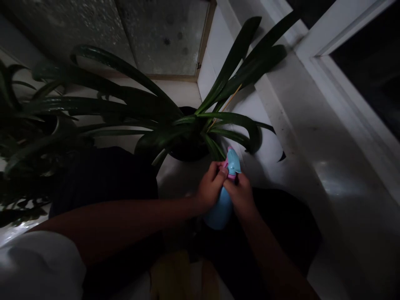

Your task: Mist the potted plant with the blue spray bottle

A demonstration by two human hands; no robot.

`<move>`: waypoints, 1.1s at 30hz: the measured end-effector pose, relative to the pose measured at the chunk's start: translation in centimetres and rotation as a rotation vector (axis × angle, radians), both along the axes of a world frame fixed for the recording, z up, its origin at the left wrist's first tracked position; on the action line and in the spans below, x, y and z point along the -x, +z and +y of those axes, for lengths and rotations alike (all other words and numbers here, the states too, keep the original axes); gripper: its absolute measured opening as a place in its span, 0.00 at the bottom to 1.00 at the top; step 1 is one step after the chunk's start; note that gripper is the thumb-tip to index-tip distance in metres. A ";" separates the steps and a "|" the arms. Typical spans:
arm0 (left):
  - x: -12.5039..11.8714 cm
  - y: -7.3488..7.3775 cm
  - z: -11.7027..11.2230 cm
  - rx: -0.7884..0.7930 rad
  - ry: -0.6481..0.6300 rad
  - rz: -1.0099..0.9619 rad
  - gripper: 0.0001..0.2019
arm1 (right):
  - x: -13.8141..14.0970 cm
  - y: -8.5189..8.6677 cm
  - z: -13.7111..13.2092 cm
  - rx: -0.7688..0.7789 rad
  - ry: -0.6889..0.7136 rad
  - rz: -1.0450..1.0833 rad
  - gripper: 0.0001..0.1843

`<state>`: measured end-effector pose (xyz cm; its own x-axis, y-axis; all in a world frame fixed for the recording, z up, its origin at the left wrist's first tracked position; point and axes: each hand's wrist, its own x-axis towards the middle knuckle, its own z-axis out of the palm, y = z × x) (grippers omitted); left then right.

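A blue spray bottle [218, 210] with a light-blue and pink trigger head stands between my knees, its nozzle pointing up and away toward a plant. My left hand [210, 185] is closed at the neck and pink trigger, on the bottle's left side. Around the neck from the right, my right hand [242, 192] grips the same bottle. Just beyond the nozzle is a potted plant [184, 125] with long, dark green strap leaves, its dark pot partly hidden by them. A thin stick [229, 100] leans among the leaves.
More plants [28, 121] crowd the left side. A pale ledge [281, 108] and a white window frame [343, 75] run along the right. Behind the leaves is a framed, patterned glass panel [168, 37]. The scene is dim.
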<state>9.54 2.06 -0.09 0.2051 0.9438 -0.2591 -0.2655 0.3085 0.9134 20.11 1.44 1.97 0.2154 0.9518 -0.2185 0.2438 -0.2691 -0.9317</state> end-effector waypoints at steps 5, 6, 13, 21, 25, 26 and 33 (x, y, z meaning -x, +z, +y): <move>0.1 -0.6 0.2 0.093 0.015 0.055 0.16 | 0.2 -0.3 0.5 0.080 0.016 0.024 0.25; 0.2 -0.8 0.3 0.122 0.019 0.052 0.17 | 0.3 -0.5 0.7 0.100 0.029 0.031 0.25; 0.8 -1.4 1.2 0.166 -0.099 0.080 0.26 | 0.5 -1.4 1.8 0.195 0.001 0.053 0.24; 0.6 -1.1 1.3 0.189 -0.151 0.080 0.30 | 0.6 -0.2 1.9 0.314 -0.057 0.188 0.27; 0.3 -1.4 0.7 0.191 -0.155 0.046 0.30 | 0.3 -0.6 1.8 0.273 -0.042 0.219 0.28; 0.3 -1.4 0.6 0.189 -0.159 0.039 0.29 | 0.2 -0.8 1.8 0.260 -0.042 0.210 0.29; 0.7 -1.0 0.3 0.127 -0.120 0.000 0.27 | 0.4 -0.8 1.6 0.122 0.012 0.093 0.40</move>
<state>8.87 2.36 -1.07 0.3142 0.8723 -0.3747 -0.2196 0.4507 0.8652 19.68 2.99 1.15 0.1778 0.9193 -0.3512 0.1616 -0.3794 -0.9110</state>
